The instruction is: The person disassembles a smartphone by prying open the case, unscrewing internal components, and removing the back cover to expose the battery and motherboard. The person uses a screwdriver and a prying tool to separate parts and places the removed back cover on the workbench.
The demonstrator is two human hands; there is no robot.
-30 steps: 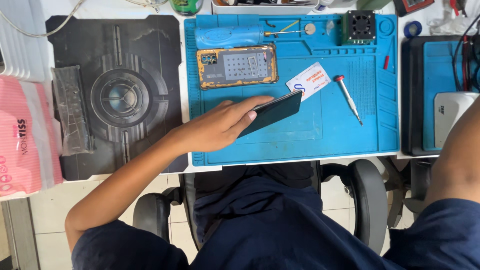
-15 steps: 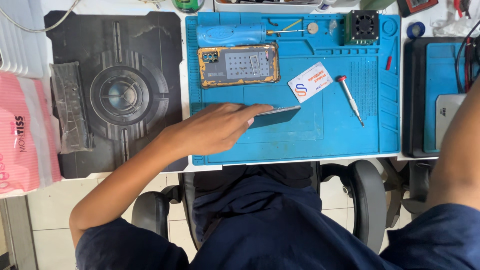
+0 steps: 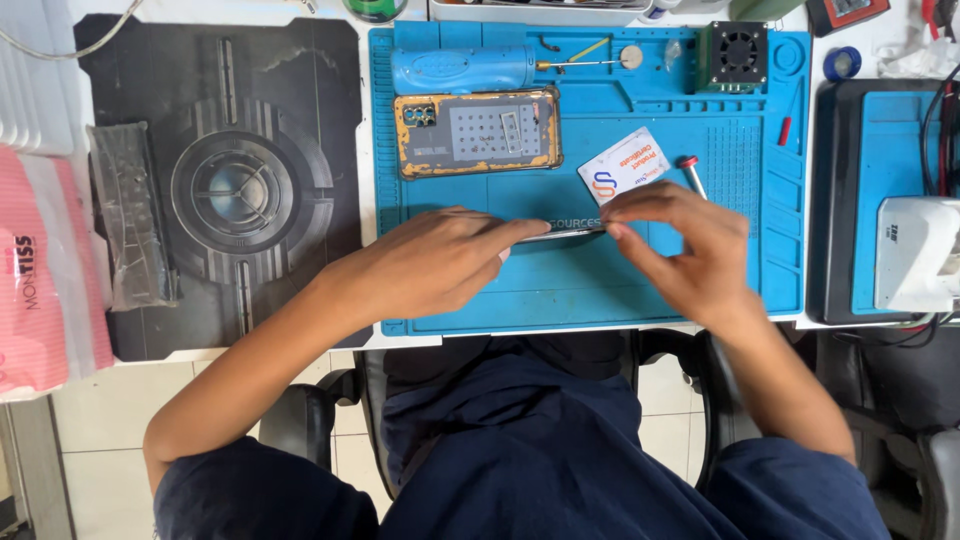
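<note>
Now brought in from the right edge, the right hand (image 3: pixel 690 255) is joined to the work, where half a second ago only a forearm was seen there and the thin dark panel (image 3: pixel 565 233) was pressed flat by the left hand (image 3: pixel 435 262) alone. That panel is now tilted edge-on, so only a slim sliver is shown between the two sets of fingertips, low over the middle of the blue work mat (image 3: pixel 600 290). It is pinched at its left end by the left fingers, closed together on it, and at its right end by the right thumb and forefinger. Its face cannot be made out, and most of its length is covered by fingers. Just beyond it, a white card (image 3: pixel 625 163) is left lying, with a red-capped screwdriver (image 3: pixel 690 172) half hidden behind the right hand. Farther up, an opened phone (image 3: pixel 475 132) is seen flat on the mat. At the left edge a pink packet (image 3: pixel 40 270) is cut off.
</note>
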